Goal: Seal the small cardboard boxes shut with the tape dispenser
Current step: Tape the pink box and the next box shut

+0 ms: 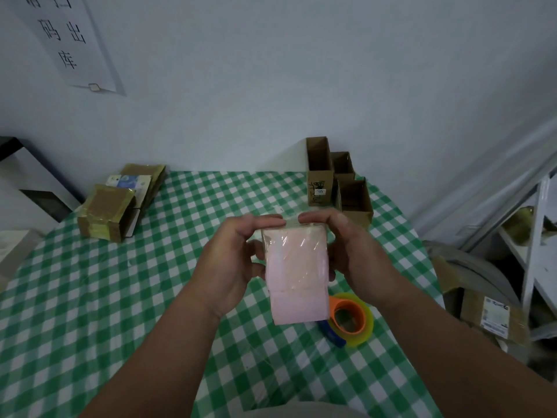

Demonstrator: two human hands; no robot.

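This looks like a small packing room for shipping goods. On a table with a green checked cloth stand taped cardboard boxes far left and open cartons far right. A paper notice hangs on the wall, and a labelled parcel lies beside metal shelving on the right.

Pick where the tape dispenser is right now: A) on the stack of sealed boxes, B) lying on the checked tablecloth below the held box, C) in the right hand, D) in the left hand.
B: the tape dispenser lies on the tablecloth while both hands grip the pink box.
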